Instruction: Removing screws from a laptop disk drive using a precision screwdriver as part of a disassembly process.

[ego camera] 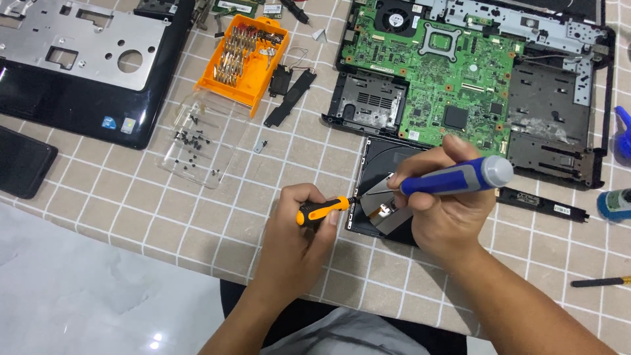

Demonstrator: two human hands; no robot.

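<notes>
**Two Drivers Applied to the Drive Unit**

My left hand [299, 227] is closed around an orange-and-black screwdriver [321, 210]. The fingers wrap the handle fully, and the tip points right, meeting the left edge of the black drive unit [381, 164] that lies flat on the checked tablecloth [197, 217].

My right hand [447, 210] is closed around a blue-and-grey screwdriver [457, 177]. The handle points up and to the right; the shaft runs down and left toward the silver bracket [384, 207] on the drive unit. I cannot tell exactly where its tip lands, since my fingers hide part of it.

The drive unit sits just below the opened laptop base [578, 118], in which the green motherboard [447, 72] is exposed.

Surrounding items:
- An orange bit case [243, 59] stands open at upper centre, with its clear lid [197, 141] beside it holding small black screws.
- A black strip-shaped part [289, 98] lies between the bit case and the laptop base.
- The laptop's palm-rest cover [85, 66] lies at upper left, metal side up.
- A narrow black bar [542, 204] rests to the right of my right hand.
- A yellow-tipped tool [601, 281] lies near the right edge.
</notes>
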